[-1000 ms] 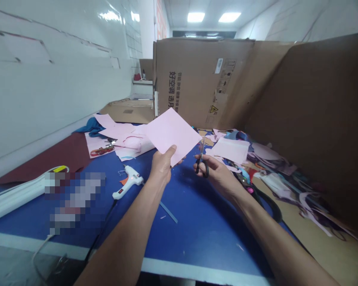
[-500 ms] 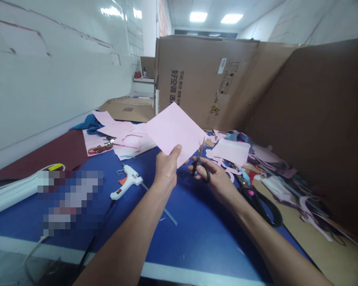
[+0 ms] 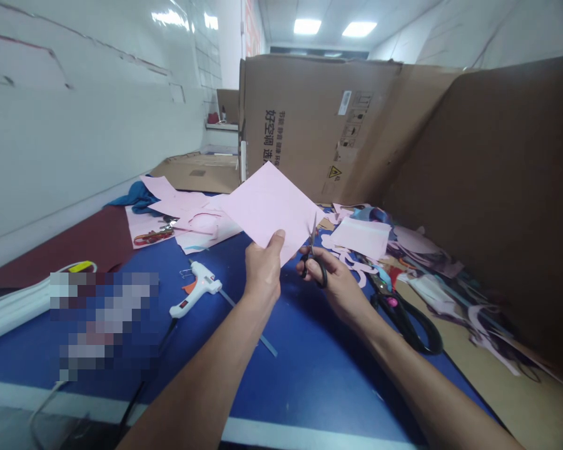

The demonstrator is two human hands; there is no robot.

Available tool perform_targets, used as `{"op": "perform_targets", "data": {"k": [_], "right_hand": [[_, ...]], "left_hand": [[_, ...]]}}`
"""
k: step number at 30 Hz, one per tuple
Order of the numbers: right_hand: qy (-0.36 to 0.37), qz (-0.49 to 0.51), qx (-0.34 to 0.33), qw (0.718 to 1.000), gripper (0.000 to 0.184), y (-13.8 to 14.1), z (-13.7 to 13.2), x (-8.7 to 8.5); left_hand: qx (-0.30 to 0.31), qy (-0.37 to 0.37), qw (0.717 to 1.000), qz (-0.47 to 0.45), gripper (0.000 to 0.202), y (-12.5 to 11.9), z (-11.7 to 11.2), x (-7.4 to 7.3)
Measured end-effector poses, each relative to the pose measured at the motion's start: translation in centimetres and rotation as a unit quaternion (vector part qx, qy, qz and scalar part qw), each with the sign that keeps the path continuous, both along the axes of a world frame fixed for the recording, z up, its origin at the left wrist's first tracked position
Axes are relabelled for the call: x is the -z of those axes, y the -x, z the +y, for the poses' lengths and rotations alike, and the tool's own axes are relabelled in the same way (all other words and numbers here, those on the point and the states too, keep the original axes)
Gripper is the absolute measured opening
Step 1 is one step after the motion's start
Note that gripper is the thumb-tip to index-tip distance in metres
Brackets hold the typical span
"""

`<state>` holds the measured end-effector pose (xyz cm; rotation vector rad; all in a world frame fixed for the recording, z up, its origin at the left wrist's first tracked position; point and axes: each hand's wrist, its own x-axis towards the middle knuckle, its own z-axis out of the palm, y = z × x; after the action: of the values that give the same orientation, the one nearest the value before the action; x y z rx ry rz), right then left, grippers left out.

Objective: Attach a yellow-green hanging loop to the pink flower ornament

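Note:
My left hand (image 3: 263, 270) pinches the lower corner of a pink paper sheet (image 3: 269, 209) and holds it up above the blue table (image 3: 304, 369). My right hand (image 3: 334, 282) grips small black-handled scissors (image 3: 315, 253), fingers through the loops. The blades point up and touch the sheet's right edge. Both hands hover close together over the middle of the table.
A white glue gun (image 3: 194, 289) with a cable lies left of my hands. Large black scissors (image 3: 406, 319) lie at the right. Pink paper scraps (image 3: 361, 240) and cut pieces (image 3: 187, 215) litter the back. Cardboard walls (image 3: 492, 187) enclose the right and rear.
The scissors have moved left to meet the sheet's right edge. My left hand has shifted slightly right and closer with the paper.

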<state>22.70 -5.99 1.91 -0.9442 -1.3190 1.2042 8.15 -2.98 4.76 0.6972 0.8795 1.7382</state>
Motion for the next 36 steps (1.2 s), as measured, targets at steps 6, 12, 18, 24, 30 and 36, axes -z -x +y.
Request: {"op": "perform_targets", "data": {"k": [6, 12, 18, 24, 30, 36], "right_hand": [[0.001, 0.003, 0.005, 1.000, 0.050, 0.3, -0.1, 0.0], [0.003, 0.011, 0.009, 1.000, 0.052, 0.6, -0.3, -0.3], [0.003, 0.008, 0.015, 1.000, 0.054, 0.8, -0.2, -0.4], [0.000, 0.017, 0.023, 1.000, 0.052, 0.9, 0.0, -0.2], [0.002, 0.024, 0.025, 0.999, 0.054, 0.9, 0.1, 0.0], [-0.001, 0.022, 0.026, 0.999, 0.054, 1.0, 0.0, 0.0]], "left_hand": [[-0.016, -0.018, 1.000, 0.004, 0.029, -0.4, -0.1, 0.5], [-0.032, -0.005, 0.999, 0.009, 0.025, -0.4, 0.0, 0.5], [-0.033, 0.002, 0.999, 0.008, 0.018, -0.4, 0.2, 0.8], [-0.032, 0.000, 0.999, 0.019, 0.018, -0.3, 0.3, 1.2], [-0.029, -0.005, 0.999, 0.021, 0.018, -0.3, 0.2, 1.2], [-0.028, -0.003, 1.000, 0.012, 0.019, -0.3, 0.1, 1.0]]}}
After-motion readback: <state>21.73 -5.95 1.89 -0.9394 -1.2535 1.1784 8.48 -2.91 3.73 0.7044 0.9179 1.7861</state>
